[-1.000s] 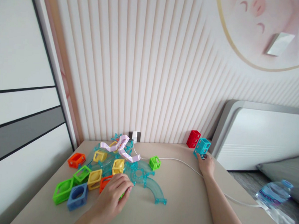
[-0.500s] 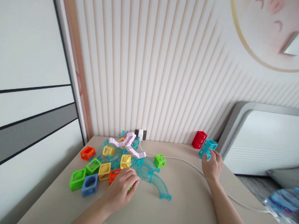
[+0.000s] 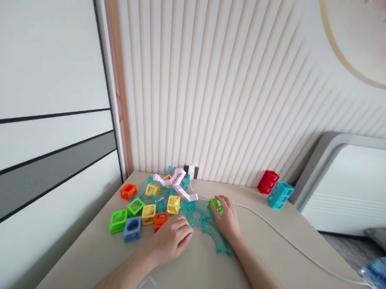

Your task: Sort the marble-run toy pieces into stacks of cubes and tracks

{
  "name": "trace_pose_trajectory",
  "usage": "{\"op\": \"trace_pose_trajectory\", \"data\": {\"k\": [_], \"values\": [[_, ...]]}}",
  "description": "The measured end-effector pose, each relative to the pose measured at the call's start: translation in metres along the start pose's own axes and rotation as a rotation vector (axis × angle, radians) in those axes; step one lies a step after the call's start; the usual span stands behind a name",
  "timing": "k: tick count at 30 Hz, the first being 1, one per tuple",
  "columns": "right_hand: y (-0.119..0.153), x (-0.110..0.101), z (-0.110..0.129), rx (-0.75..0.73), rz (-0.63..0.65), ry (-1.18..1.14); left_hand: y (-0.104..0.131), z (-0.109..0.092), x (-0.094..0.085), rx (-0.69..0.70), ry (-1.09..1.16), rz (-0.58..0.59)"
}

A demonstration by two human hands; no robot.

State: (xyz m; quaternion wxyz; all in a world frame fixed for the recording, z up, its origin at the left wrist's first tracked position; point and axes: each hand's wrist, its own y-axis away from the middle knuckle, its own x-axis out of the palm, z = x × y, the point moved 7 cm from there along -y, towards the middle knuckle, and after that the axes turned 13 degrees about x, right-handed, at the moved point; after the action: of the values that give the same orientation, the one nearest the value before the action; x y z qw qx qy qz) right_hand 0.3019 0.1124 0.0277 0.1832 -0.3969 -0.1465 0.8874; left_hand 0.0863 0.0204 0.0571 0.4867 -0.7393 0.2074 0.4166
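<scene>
My right hand (image 3: 227, 217) has its fingers around a green cube block (image 3: 214, 204), which sits beside the translucent teal track pieces (image 3: 215, 237). Curled and resting low over the table, my left hand (image 3: 175, 238) hides whatever lies under its fingers. Just beyond it is an orange cube block (image 3: 160, 221), partly covered. Yellow cube blocks (image 3: 148, 214), a blue block with a round hole (image 3: 132, 229) and green blocks (image 3: 118, 221) lie to the left. A pale lilac zigzag piece (image 3: 178, 182) rests on top of the pile.
At the table's right rear stand a red block stack (image 3: 268, 182) and a light-blue block stack (image 3: 280, 195). A white cable (image 3: 272, 228) runs across the tabletop from a plug (image 3: 191, 172) at the ribbed wall. Another orange block (image 3: 128, 191) lies far left.
My right hand has left the light-blue stack, which now stands by the red one, and moved left onto the green block. My left hand stays curled near the pile. The view has swung left.
</scene>
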Motion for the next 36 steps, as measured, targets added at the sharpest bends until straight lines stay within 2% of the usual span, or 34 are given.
{"op": "trace_pose_trajectory", "data": {"k": [8, 15, 18, 21, 26, 30, 34, 36], "values": [[0.005, 0.003, -0.014, 0.061, 0.112, -0.058, -0.001, -0.003, 0.003, 0.017, -0.045, 0.089], [0.001, -0.004, -0.025, 0.189, 0.062, -0.169, -0.001, -0.002, 0.004, 0.009, -0.04, 0.108], [0.0, -0.009, -0.027, 0.214, 0.044, -0.24, -0.002, -0.003, 0.0, 0.016, -0.024, 0.071], [0.0, -0.016, -0.025, 0.214, 0.014, -0.291, -0.001, -0.001, -0.008, -0.026, 0.022, -0.027], [0.007, -0.027, -0.014, 0.143, -0.035, -0.32, 0.003, 0.008, -0.019, -0.108, 0.002, -0.144], [0.013, -0.028, -0.003, 0.063, -0.004, -0.294, 0.004, 0.013, -0.043, -0.074, -0.15, -0.215], [0.011, -0.026, -0.001, 0.054, 0.047, -0.262, 0.017, 0.031, -0.09, -0.16, -0.283, -0.371], [0.008, -0.026, -0.003, 0.065, 0.053, -0.26, 0.029, 0.042, -0.108, -0.209, -0.353, -0.349]]}}
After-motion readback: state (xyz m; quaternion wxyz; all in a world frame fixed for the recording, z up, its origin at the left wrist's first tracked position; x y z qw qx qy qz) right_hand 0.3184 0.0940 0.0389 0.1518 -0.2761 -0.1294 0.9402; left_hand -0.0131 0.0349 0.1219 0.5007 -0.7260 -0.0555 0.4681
